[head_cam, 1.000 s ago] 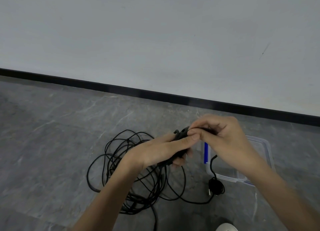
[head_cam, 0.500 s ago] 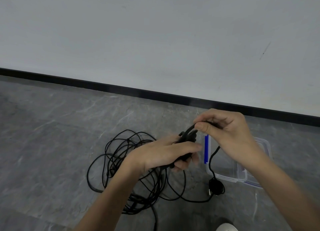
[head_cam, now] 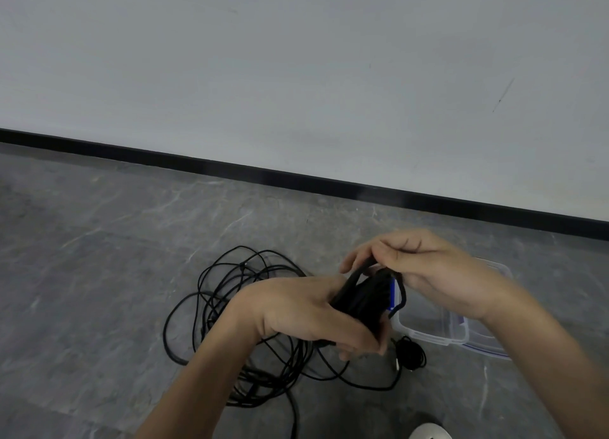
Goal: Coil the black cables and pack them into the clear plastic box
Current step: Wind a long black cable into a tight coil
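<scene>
Head view: gripping the half-wound cable bundle in the left hand, pinching its free strand up at 12 o'clock with the right hand. Bundle's long axis running roughly 7 to 1 o'clock. Just beyond, at 4 o'clock: clear plastic box, likely nearer the right hand. Loose tangle at 8 o'clock, not yet wound

- One black cable bundle is wound tight, up in the left hand.
- More black cables lie in a messy pile on the floor.
- The clear plastic box sits on the floor nearby.
</scene>
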